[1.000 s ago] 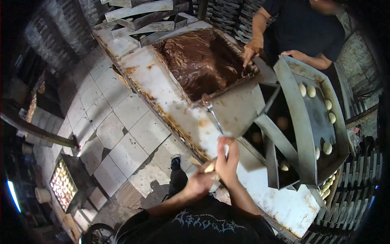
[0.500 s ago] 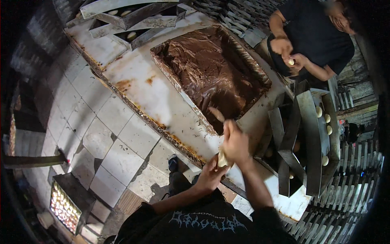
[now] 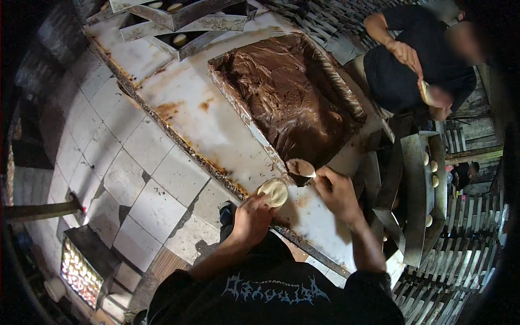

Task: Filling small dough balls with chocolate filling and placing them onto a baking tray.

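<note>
My left hand [image 3: 252, 219] holds a round, flattened piece of pale dough [image 3: 274, 193] above the table's near edge. In my right hand [image 3: 338, 197] is the handle end of a spoon [image 3: 301, 168], its bowl coated with brown paste. That bowl hovers at the near corner of a large rectangular tray [image 3: 246, 119] heaped with thick chocolate-brown filling [image 3: 292, 92]. The dough and the spoon are apart, a short gap between them.
Metal trays with dough balls [image 3: 424, 195] stand at the right, and more trays [image 3: 184, 24] are stacked far left. Across the table a co-worker [image 3: 420, 65] handles another dough piece. A lit box of small pieces [image 3: 81, 271] sits low left. Stained white tabletop [image 3: 187, 108] surrounds the filling.
My left hand has moved left and up, the dough now opened out flat. My right hand has drawn apart from it to the right. The co-worker's hands have separated.
</note>
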`<action>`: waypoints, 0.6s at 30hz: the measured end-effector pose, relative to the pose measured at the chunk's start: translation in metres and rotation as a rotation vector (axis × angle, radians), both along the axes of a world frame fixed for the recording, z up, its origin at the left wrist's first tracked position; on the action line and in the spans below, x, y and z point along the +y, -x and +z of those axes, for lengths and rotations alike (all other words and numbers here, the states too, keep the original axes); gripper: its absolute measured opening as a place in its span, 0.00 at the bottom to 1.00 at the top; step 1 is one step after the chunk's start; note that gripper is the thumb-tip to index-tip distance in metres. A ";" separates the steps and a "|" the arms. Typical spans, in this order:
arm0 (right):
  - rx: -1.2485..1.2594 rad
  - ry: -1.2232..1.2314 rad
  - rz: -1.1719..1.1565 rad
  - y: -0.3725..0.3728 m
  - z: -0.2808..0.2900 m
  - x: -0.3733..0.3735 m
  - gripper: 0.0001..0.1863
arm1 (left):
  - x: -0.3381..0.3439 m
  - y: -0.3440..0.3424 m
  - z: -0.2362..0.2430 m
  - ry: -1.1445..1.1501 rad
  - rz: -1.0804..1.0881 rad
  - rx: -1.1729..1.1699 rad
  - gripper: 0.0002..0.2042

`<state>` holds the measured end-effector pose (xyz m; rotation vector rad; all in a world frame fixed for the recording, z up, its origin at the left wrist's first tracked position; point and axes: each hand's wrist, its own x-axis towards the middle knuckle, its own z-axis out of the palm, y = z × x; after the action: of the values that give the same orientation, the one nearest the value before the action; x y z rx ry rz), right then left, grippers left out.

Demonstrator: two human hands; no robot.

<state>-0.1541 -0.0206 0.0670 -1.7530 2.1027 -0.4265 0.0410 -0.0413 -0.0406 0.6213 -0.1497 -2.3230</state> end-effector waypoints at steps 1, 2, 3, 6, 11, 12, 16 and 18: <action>-0.074 0.084 -0.046 -0.012 0.007 0.011 0.08 | -0.001 0.000 0.001 -0.072 0.011 0.125 0.18; -0.147 0.220 -0.025 -0.017 0.001 0.024 0.09 | -0.006 0.003 0.008 -0.145 0.006 0.255 0.18; -0.112 0.261 0.006 -0.024 -0.006 0.031 0.10 | -0.009 0.006 0.019 -0.251 -0.022 0.219 0.19; -0.056 0.305 0.031 -0.019 -0.034 0.047 0.10 | -0.032 -0.002 0.045 -0.041 -0.051 0.309 0.21; -0.041 0.393 -0.090 0.034 -0.086 0.070 0.06 | -0.043 -0.031 0.034 0.084 -0.097 0.360 0.37; -0.053 0.391 -0.185 0.041 -0.098 0.072 0.06 | -0.040 -0.031 0.038 0.156 -0.128 0.269 0.40; 0.077 0.523 -0.242 0.024 -0.109 0.073 0.12 | -0.001 -0.018 0.028 0.174 -0.138 0.235 0.43; 0.032 0.502 -0.353 0.008 -0.097 0.079 0.09 | 0.023 -0.003 0.014 0.176 -0.185 0.420 0.39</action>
<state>-0.1623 0.0586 -0.0297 -1.6216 2.4902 -1.1135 0.0435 -0.0187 -0.0268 0.0262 -0.2185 -2.5277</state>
